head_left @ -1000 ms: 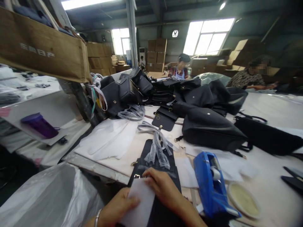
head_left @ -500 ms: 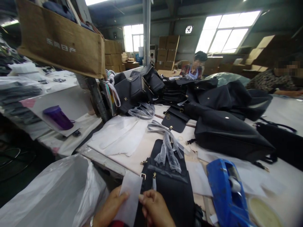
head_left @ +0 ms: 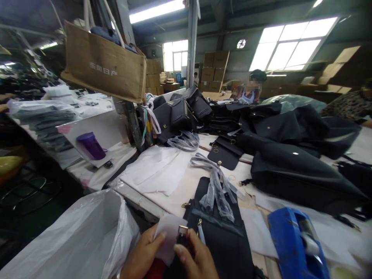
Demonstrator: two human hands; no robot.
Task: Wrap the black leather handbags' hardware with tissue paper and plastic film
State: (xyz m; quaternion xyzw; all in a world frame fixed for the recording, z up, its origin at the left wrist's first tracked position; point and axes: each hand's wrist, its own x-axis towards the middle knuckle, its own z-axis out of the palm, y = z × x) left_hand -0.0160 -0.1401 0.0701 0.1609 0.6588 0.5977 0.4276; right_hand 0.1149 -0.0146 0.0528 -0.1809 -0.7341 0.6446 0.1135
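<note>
My left hand [head_left: 145,252] is closed on a small whitish, translucent sheet [head_left: 167,236], thumb on its face. Close beside it, my right hand [head_left: 200,259] pinches a black strap end with a metal buckle [head_left: 182,230] against the sheet's right edge. The black bag [head_left: 226,248] lies flat on the table just right of my hands, with a gold zipper pull [head_left: 200,222] near its top. Plastic-wrapped straps [head_left: 216,197] rest across the bag's upper part. My right fingers partly hide the strap, and the bag's lower end is out of view.
A blue tape dispenser [head_left: 293,240] stands at the right. Several black bags [head_left: 305,170] are heaped behind. White sheets [head_left: 157,166] lie on the table, and a large white plastic sack [head_left: 87,228] gapes at the left. A brown tote bag [head_left: 104,66] hangs from a post.
My right hand has taken hold of the buckled strap and raised it beside the sheet. The sheet now shows shorter in my left hand. The view has swung left.
</note>
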